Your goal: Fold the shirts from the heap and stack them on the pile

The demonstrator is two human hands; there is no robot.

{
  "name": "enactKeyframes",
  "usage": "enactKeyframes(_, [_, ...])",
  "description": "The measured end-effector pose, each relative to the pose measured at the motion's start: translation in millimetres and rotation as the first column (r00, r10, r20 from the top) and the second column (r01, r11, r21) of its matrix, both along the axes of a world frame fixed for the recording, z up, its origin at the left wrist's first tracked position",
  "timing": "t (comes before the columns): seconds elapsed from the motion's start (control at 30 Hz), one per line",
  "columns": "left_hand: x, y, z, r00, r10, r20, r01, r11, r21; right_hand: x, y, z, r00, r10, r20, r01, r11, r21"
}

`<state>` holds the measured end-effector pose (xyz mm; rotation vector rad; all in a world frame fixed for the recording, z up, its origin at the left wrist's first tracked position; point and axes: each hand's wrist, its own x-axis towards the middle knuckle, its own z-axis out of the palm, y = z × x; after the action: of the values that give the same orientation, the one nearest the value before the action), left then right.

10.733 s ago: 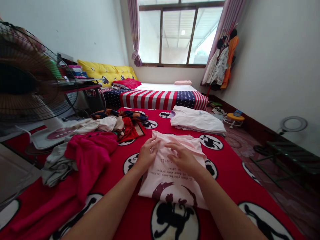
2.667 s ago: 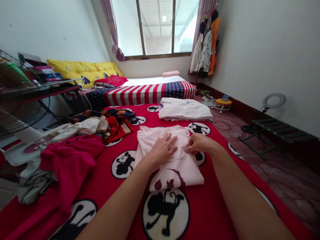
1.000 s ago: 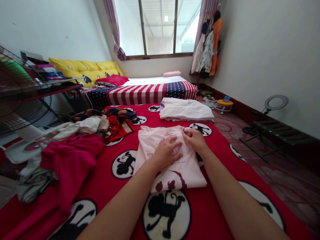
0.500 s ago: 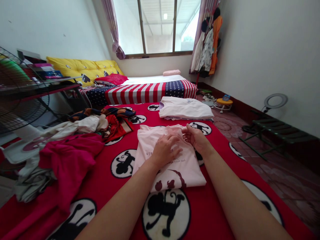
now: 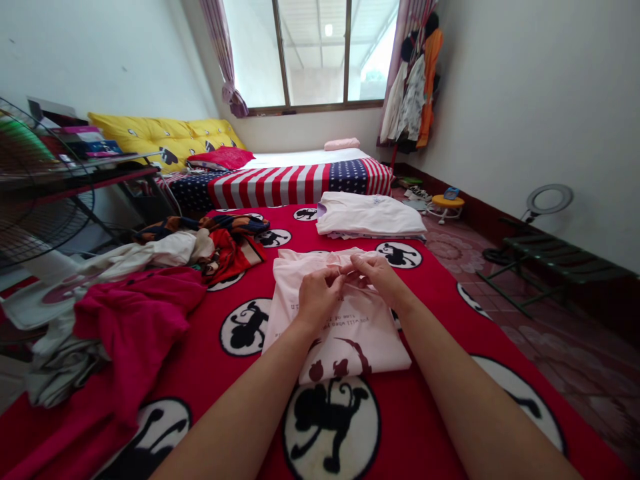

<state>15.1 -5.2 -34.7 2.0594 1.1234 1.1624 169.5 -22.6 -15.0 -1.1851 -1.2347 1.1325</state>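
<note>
- Fan point(image 5: 35, 193) at far left, off the blanket.
- Magenta top point(image 5: 130, 320), cream cloth point(image 5: 165, 250) and print clothes point(image 5: 230, 253) lie heaped on our left, on the red monkey-print blanket point(image 5: 200, 363).
- Left hand point(image 5: 317, 300): fingers point(image 5: 330, 283) curled in, nearly closed, apparently pinching the top layer of the pink T-shirt point(image 5: 355, 350).
- Pink T-shirt lies flat mid-blanket, under both hands, print facing up.
- Right hand point(image 5: 377, 277): fingers point(image 5: 353, 267) reach across to meet the left ones, also nearly closed on the same cloth. Exact grip is hard to tell; fingertips partly hide it.
- Handling: we should pinch lightly and keep both hands close, so only the top layer moves. Lower layers should stay flat, with edges square.
- White shirt point(image 5: 367, 217) lies folded flat further along the blanket, well clear of both hands.
</note>
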Motion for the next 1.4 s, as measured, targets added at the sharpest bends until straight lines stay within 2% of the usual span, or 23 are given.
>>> enactKeyframes(0.17, [-0.8,0.4,1.9,1.0,0.01,-0.025,-0.01,1.0,0.001,-3.4,0.3,1.6,0.992,-0.109,0.061,0.098,0.983,0.157])
enactKeyframes(0.27, [-1.1,1.2,0.5,0.997,0.03,-0.069,-0.029,0.999,0.013,-4.0,1.8,0.3,0.97,-0.206,0.133,0.158,0.94,0.304])
enactKeyframes(0.37, [-0.6,2.4,-1.8,0.998,0.008,-0.059,-0.006,1.0,0.03,-5.3,3.4,-2.4,0.949,-0.245,0.199,0.143,0.896,0.42])
enactKeyframes(0.43, [-0.2,3.0,-2.8,0.999,-0.009,-0.037,0.011,0.999,0.042,-6.1,4.1,-3.6,0.945,-0.246,0.218,0.127,0.885,0.447])
enactKeyframes(0.6, [0.3,3.1,-3.5,1.0,-0.007,-0.009,0.007,0.999,0.046,-5.0,2.2,-0.4,0.899,-0.356,0.255,0.212,0.864,0.458])
enactKeyframes(0.77, [0.2,1.8,-3.7,1.0,-0.024,-0.003,0.024,0.997,0.069,-5.0,1.1,0.0,0.805,-0.343,0.485,0.075,0.869,0.489])
enactKeyframes(0.87, [0.4,1.5,-4.4,0.999,-0.035,0.004,0.035,0.996,0.088,-6.3,3.3,-3.0,0.733,-0.388,0.559,0.063,0.857,0.511])
enactKeyframes(0.97, [0.6,2.1,-5.4,0.998,-0.061,0.025,0.058,0.994,0.093,-7.4,6.5,-5.2,0.697,-0.419,0.581,0.093,0.857,0.507])
enactKeyframes(1.03, [0.6,2.8,-6.2,0.997,-0.078,0.024,0.076,0.992,0.098,-8.2,8.9,-6.4,0.759,-0.385,0.525,0.119,0.875,0.469])
enactKeyframes(1.13, [0.3,3.9,-7.2,0.997,-0.075,0.018,0.073,0.991,0.11,-7.4,11.8,-8.1,0.902,-0.299,0.312,0.193,0.925,0.329])
enactKeyframes(1.23, [0.1,5.0,-8.0,0.996,-0.068,0.056,0.063,0.994,0.094,-0.5,12.0,-7.7,0.92,-0.363,0.149,0.332,0.922,0.198])
enactKeyframes(1.3, [-0.1,5.7,-8.0,0.995,-0.061,0.083,0.056,0.996,0.064,6.6,10.5,-5.9,0.902,-0.388,0.19,0.361,0.918,0.166])
enactKeyframes(1.4, [0.0,6.3,-6.5,0.995,-0.04,0.094,0.037,0.999,0.035,13.5,6.8,-1.7,0.888,-0.285,0.36,0.24,0.957,0.166])
